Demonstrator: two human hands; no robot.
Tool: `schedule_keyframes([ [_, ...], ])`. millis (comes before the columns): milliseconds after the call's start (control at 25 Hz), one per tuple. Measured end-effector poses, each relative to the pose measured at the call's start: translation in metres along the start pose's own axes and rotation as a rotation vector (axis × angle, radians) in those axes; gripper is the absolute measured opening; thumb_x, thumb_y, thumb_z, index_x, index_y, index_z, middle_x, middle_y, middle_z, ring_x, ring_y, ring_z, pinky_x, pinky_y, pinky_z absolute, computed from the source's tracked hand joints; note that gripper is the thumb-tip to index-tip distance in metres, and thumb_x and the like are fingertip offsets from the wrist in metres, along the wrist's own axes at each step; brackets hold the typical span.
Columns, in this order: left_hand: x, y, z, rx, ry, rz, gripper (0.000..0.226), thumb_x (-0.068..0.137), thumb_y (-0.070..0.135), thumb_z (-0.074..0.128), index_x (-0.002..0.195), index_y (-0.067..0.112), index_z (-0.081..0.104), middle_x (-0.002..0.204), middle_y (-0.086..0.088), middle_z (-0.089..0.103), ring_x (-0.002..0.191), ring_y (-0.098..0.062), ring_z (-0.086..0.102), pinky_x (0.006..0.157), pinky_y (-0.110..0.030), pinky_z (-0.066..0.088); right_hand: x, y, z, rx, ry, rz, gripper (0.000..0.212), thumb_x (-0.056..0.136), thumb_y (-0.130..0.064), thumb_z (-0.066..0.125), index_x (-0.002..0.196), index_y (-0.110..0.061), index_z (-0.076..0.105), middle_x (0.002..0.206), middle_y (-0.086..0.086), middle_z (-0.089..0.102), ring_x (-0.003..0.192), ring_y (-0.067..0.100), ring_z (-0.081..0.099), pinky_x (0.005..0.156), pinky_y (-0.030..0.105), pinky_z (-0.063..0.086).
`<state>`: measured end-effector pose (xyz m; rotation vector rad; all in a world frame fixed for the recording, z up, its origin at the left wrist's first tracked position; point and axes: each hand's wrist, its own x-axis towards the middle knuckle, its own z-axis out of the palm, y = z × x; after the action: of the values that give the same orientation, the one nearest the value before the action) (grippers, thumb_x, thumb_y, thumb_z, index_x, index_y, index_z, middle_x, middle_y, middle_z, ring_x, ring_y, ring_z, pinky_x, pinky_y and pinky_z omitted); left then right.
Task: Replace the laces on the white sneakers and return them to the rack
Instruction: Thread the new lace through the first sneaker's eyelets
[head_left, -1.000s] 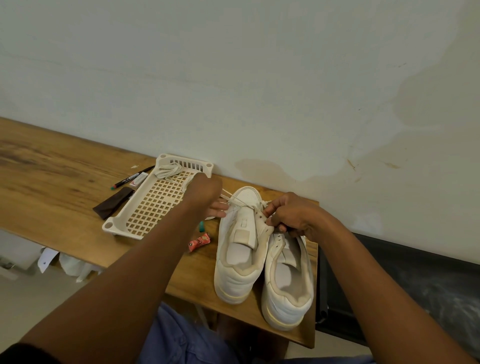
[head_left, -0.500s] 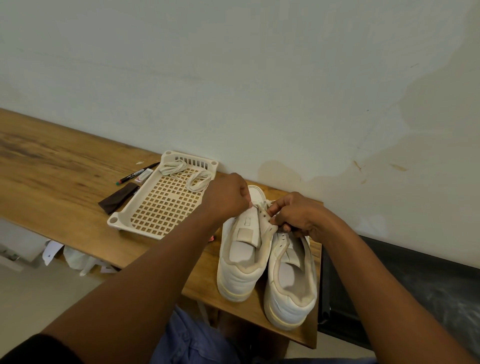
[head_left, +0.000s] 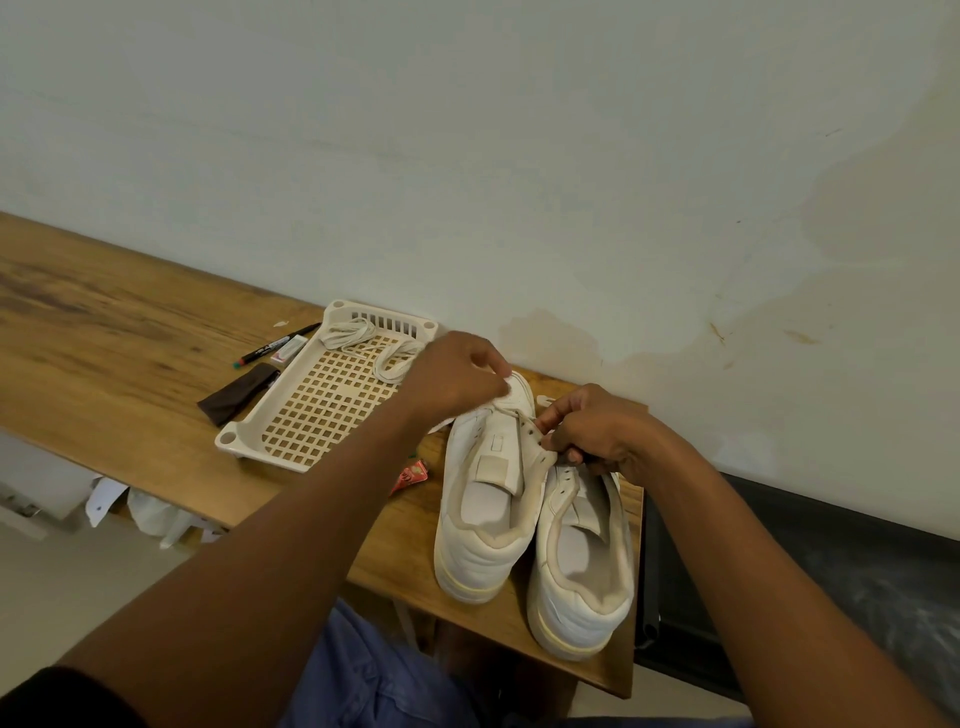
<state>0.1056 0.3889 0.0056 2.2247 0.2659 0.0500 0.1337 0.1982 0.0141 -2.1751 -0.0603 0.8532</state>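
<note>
Two white sneakers stand side by side on the wooden table (head_left: 104, 312), heels toward me. The left sneaker (head_left: 483, 525) has a white lace (head_left: 511, 410) crossing its lowest eyelets near the toe. My left hand (head_left: 454, 379) hovers over the toe with fingers curled, pinching one end of that lace. My right hand (head_left: 597, 436) pinches the eyelet flap and the other lace end at the shoe's right side. The right sneaker (head_left: 582, 571) has bare eyelets. Two coiled white laces (head_left: 345, 332) lie in the cream plastic tray (head_left: 311, 415).
A black marker (head_left: 275, 344), a small white eraser (head_left: 290, 348) and a dark brown strap (head_left: 236, 392) lie left of the tray. A small red packet (head_left: 410, 475) sits beside the left sneaker. The wall runs close behind. A dark surface (head_left: 831, 571) adjoins the table's right end.
My left hand came back from beside the tray to the left sneaker's toe and took the lace end. My right hand stayed on the eyelet flap.
</note>
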Motion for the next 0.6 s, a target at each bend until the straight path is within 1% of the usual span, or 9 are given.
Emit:
schedule_keyframes([
  [80,-0.006,0.003,0.009,0.174,-0.088,0.057,0.013,0.076,0.021,0.078,0.086,0.029,0.077,0.098,0.018,0.066,0.098,-0.007,0.062,0.085,-0.031,0.054,-0.002,-0.001,0.0,0.001,-0.001,0.001,0.02,0.095,0.005,0.062,0.109,-0.004,0.074,0.044,-0.006,0.058,0.035,0.004,0.048,0.041,0.017,0.033],
  [120,-0.006,0.001,0.014,0.246,-0.087,0.072,0.013,0.074,0.021,0.075,0.084,0.03,0.075,0.097,0.017,0.067,0.097,-0.009,0.064,0.084,-0.034,0.055,-0.001,-0.001,0.001,0.004,0.002,0.002,0.021,0.095,0.005,0.061,0.109,-0.004,0.073,0.044,-0.007,0.059,0.035,0.004,0.048,0.042,0.017,0.033],
  [160,-0.005,-0.002,0.017,0.297,-0.063,0.076,0.013,0.073,0.02,0.073,0.082,0.03,0.072,0.095,0.015,0.067,0.094,-0.01,0.065,0.082,-0.035,0.057,-0.001,-0.001,0.001,0.01,0.004,0.002,0.021,0.095,0.006,0.061,0.11,-0.003,0.073,0.045,-0.007,0.059,0.036,0.004,0.048,0.043,0.018,0.033],
  [240,-0.003,-0.006,0.022,0.345,-0.005,0.073,0.011,0.076,0.017,0.071,0.079,0.027,0.07,0.09,0.011,0.068,0.087,-0.012,0.067,0.072,-0.033,0.057,0.0,0.0,0.001,0.024,0.008,0.006,0.022,0.095,0.006,0.062,0.112,-0.002,0.073,0.047,-0.007,0.062,0.037,0.005,0.048,0.043,0.019,0.034],
  [320,0.0,-0.008,0.024,0.339,0.041,0.056,0.01,0.081,0.018,0.071,0.078,0.027,0.068,0.084,0.01,0.068,0.083,-0.011,0.067,0.064,-0.026,0.051,0.0,0.0,0.001,0.027,0.008,0.008,0.023,0.094,0.006,0.062,0.113,-0.002,0.072,0.048,-0.007,0.062,0.038,0.005,0.048,0.044,0.02,0.034],
  [400,0.002,-0.008,0.024,0.234,0.116,-0.006,0.009,0.087,0.02,0.069,0.083,0.028,0.066,0.084,0.012,0.066,0.082,-0.009,0.063,0.066,-0.026,0.045,0.0,0.0,0.001,0.034,0.007,0.006,0.023,0.094,0.006,0.062,0.114,-0.002,0.071,0.048,-0.006,0.062,0.038,0.005,0.048,0.043,0.019,0.033],
  [480,0.004,-0.008,0.02,0.019,0.186,-0.173,0.007,0.091,0.021,0.061,0.095,0.024,0.065,0.091,0.011,0.065,0.086,-0.01,0.061,0.075,-0.03,0.047,-0.001,0.0,0.001,0.046,0.004,0.004,0.024,0.094,0.007,0.062,0.115,-0.001,0.071,0.048,-0.005,0.062,0.037,0.005,0.047,0.039,0.017,0.033],
  [560,0.006,-0.009,0.014,-0.299,0.204,-0.361,0.021,0.085,0.022,0.056,0.104,0.019,0.062,0.1,0.001,0.069,0.095,-0.021,0.065,0.089,-0.043,0.056,-0.002,0.0,0.001,0.044,0.002,0.007,0.024,0.094,0.007,0.062,0.114,-0.002,0.071,0.047,-0.005,0.061,0.036,0.004,0.047,0.038,0.017,0.033],
  [600,0.006,-0.007,0.01,-0.412,0.182,-0.415,0.025,0.081,0.018,0.056,0.106,0.018,0.06,0.103,-0.003,0.069,0.097,-0.024,0.066,0.092,-0.049,0.057,-0.002,0.0,0.001,0.036,0.003,0.009,0.023,0.094,0.007,0.062,0.113,-0.003,0.072,0.046,-0.006,0.061,0.036,0.004,0.047,0.039,0.018,0.033],
])
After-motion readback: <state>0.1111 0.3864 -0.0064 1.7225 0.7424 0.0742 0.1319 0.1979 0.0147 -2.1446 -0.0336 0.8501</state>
